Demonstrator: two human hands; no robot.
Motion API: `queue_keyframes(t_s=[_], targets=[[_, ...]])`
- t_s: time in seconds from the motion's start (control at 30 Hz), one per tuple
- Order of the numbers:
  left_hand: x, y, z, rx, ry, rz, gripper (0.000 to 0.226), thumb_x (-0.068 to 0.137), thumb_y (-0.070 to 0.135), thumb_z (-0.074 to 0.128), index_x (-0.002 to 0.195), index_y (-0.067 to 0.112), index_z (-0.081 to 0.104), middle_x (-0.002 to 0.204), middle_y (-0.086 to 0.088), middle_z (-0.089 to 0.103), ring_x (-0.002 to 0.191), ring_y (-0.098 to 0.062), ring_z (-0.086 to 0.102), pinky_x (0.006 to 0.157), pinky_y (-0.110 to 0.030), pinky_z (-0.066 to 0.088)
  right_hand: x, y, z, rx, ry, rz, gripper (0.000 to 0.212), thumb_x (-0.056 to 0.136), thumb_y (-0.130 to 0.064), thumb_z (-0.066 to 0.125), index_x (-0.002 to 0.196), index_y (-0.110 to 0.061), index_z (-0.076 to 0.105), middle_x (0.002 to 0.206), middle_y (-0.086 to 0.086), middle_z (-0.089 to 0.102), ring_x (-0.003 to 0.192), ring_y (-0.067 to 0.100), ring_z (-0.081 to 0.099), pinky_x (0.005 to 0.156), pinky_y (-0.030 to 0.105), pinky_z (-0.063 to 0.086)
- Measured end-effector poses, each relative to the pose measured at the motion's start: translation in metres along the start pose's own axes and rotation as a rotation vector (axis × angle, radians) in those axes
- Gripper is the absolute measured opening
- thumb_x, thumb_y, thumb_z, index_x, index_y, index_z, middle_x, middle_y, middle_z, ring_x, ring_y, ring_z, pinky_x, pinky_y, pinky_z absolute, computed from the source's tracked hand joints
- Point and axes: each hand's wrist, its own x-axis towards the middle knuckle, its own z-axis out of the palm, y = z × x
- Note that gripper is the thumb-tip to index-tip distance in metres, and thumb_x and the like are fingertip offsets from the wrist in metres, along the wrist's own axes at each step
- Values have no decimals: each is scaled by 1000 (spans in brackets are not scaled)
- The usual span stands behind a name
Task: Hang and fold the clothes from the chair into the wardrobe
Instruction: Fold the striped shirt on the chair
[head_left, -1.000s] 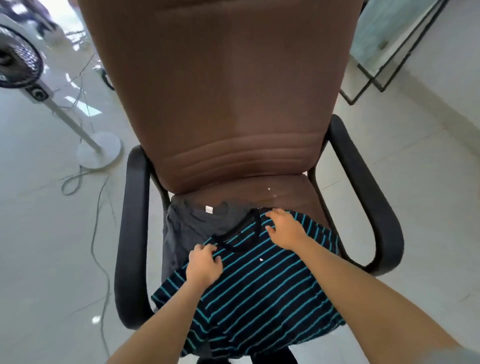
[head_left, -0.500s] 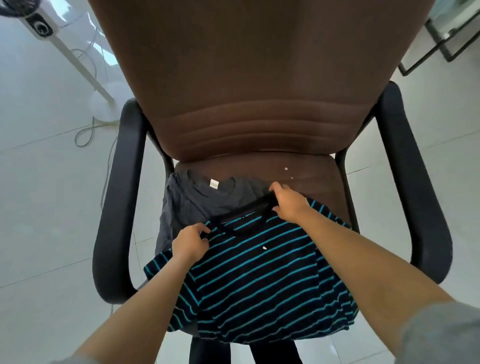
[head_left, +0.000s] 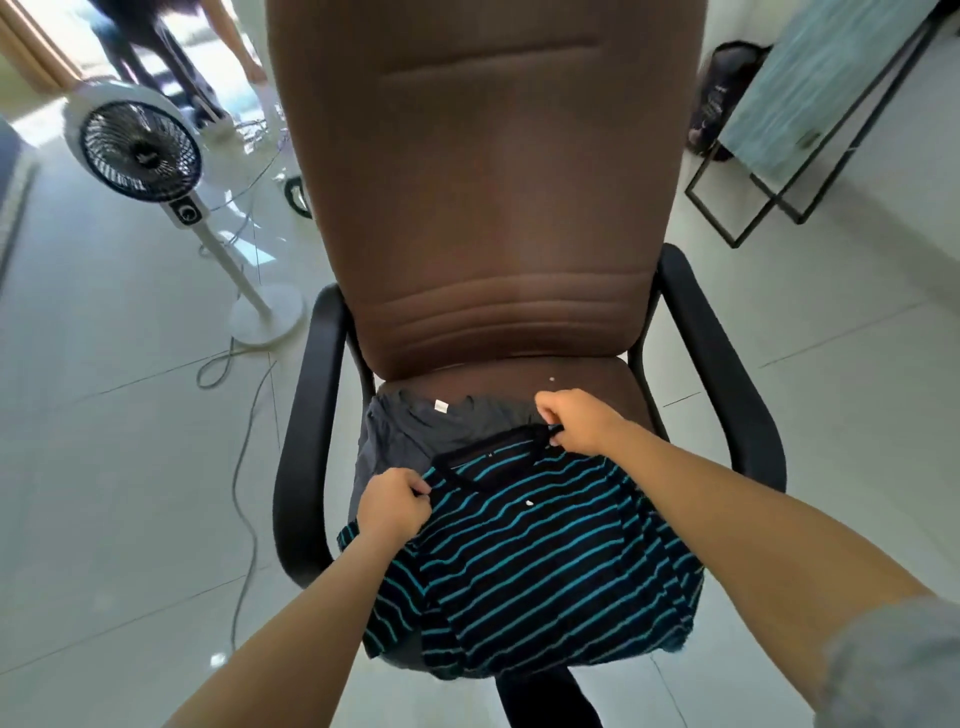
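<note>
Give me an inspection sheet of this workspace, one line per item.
Surface: brown chair seat, black armrests.
Job's things: striped shirt lies on a grey garment.
Clutter: nothing seen on the seat.
Hands: left hand and right hand each pinch the shirt's collar.
Cables: fan cord trails over the floor.
Surroundings: standing fan, leaning mirror, a person far back.
</note>
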Motion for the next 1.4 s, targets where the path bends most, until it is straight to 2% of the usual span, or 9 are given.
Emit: queue_keyframes(t_s=[0.2,0.33,0.57,0.73,0.8,0.9,1.13,1.3,1.4], targets=[[-90,-12,-33,-234,161,115,7,81,17,69,74,18,70,69,6,65,68,-11,60,70,-28,53,-118,-51,-13,-24,358,4,43,71,-11,73,60,-25,33,66,-8,46,72,23,51,60,35,40],[-160,-21,-52,-282,183,257,5,81,13,69,83,15,74,80,4,65,72,-7,57,62,-9,38,-201,-89,-20,-44,411,-59,32,66,7,60,56,-21,49,70,-4,45,69,22,49,62,30,37],[-235,8,-111,-215,164,502,20,82,1,62,90,14,75,80,0,69,73,-16,64,53,-3,42,-305,-113,-47,8,485,-5,26,84,5,63,96,-14,76,96,-7,63,89,7,56,85,21,46],[-273,42,-154,-138,182,611,31,75,-6,59,81,19,76,81,5,70,76,-17,66,70,-25,55,-359,-129,-82,-119,585,-21,22,78,-5,74,94,-20,77,87,-11,66,80,3,54,74,20,40],[-290,60,-170,-107,209,647,28,71,-2,65,73,24,75,79,5,70,76,-18,66,73,-32,56,-380,-136,-93,-175,595,-52,20,77,-9,76,94,-20,76,84,-14,61,77,1,51,71,18,35],[-316,84,-187,-147,217,704,9,68,13,80,68,18,73,72,6,68,65,-1,60,62,-17,45,-402,-138,-104,-163,596,-60,15,76,-13,78,90,-17,73,79,-20,56,71,-3,49,64,16,34],[-358,99,-192,-313,308,866,24,66,4,81,61,15,61,63,6,59,51,4,51,53,-7,37,-438,-136,-116,-85,624,-17,21,72,-18,81,72,-18,60,73,-11,56,69,0,50,67,25,42],[-378,104,-204,-266,280,895,22,68,0,79,62,13,62,46,21,55,43,2,45,47,-7,32,-451,-146,-126,6,480,21,18,78,-14,77,78,-14,59,84,1,55,68,22,61,51,28,54],[-385,107,-216,-257,274,911,17,68,2,79,65,11,65,51,13,54,44,2,44,48,-6,33,-459,-151,-133,60,441,31,11,80,-11,75,82,-12,64,90,6,60,75,25,67,56,33,59]])
